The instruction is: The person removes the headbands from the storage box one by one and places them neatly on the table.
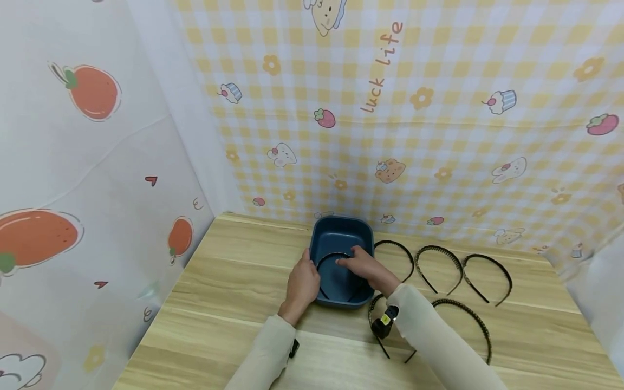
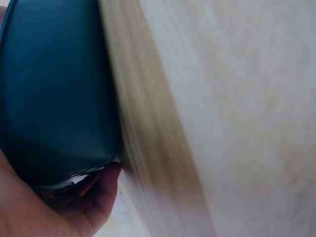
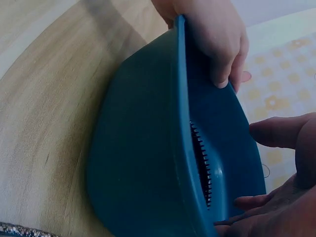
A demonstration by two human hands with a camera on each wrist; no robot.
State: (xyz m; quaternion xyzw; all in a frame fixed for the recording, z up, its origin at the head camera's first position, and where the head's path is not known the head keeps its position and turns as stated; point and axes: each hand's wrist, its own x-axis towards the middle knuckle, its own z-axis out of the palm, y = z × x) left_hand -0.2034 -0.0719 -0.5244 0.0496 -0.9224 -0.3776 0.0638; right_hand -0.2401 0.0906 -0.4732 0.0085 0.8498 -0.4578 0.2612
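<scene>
A dark blue plastic bin (image 1: 343, 302) stands on the wooden table, with a thin black headband (image 1: 336, 253) lying inside it. My left hand (image 1: 303, 281) grips the bin's left side, thumb over the rim and fingers along the outer wall, as the left wrist view shows. Over the right part of the bin is my right hand (image 1: 365, 266), thumb and fingers spread apart and holding nothing. In the right wrist view its fingertips are close to the rim, and the toothed edge of the headband (image 3: 201, 165) shows inside the bin.
Right of the bin, a row of black headbands lies along the back: a first (image 1: 411, 262), a second (image 1: 446, 249) and a third (image 1: 508, 276). Nearer the front, two more, a small-looking headband (image 1: 380, 342) and a wide headband (image 1: 480, 320), are partly hidden by my right arm. A patterned cloth (image 1: 302, 179) hangs behind the table.
</scene>
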